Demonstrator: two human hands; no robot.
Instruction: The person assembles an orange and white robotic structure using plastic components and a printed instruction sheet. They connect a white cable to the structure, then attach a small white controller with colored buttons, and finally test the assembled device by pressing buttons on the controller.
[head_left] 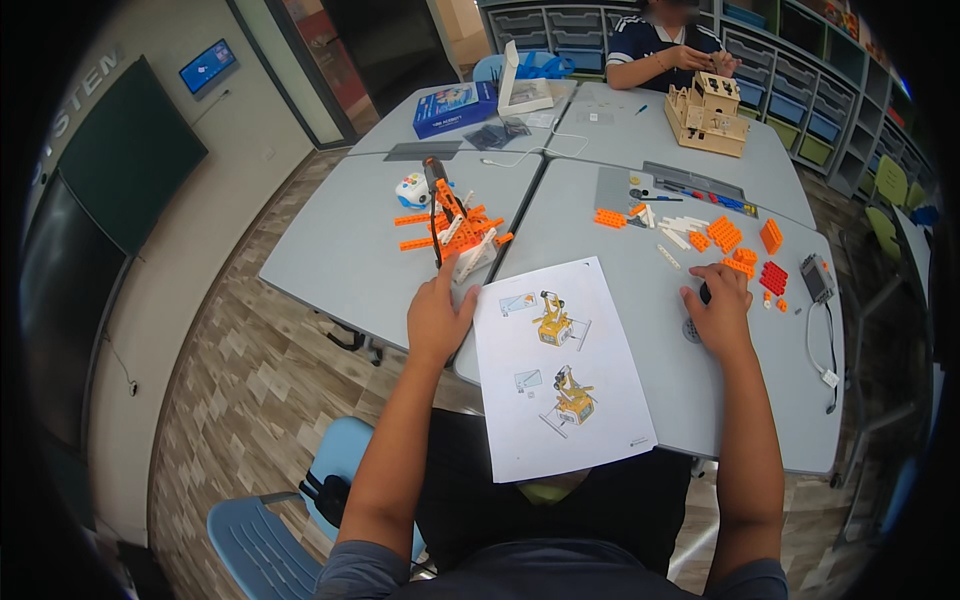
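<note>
An orange and white building-brick model (462, 230) with a black cable and a dark upright part stands on the left table. My left hand (440, 315) is right in front of it, index finger stretched to its near edge and thumb apart; it grips nothing. On the right, my right hand (724, 315) has its fingers curled round a small black round part (705, 293), partly hidden by the hand. Beside that hand lies a grey wheel (691, 330). Between my hands, an instruction sheet (560, 410) with two drawings of a yellow model overhangs the table's near edge.
Loose orange bricks (725, 235), white beams (680, 230) and red bricks (773, 278) lie beyond my right hand. A grey box with a cable (816, 278) sits near the right edge. Farther back are a blue box (455, 108), a wooden model (706, 125) and another person (665, 55).
</note>
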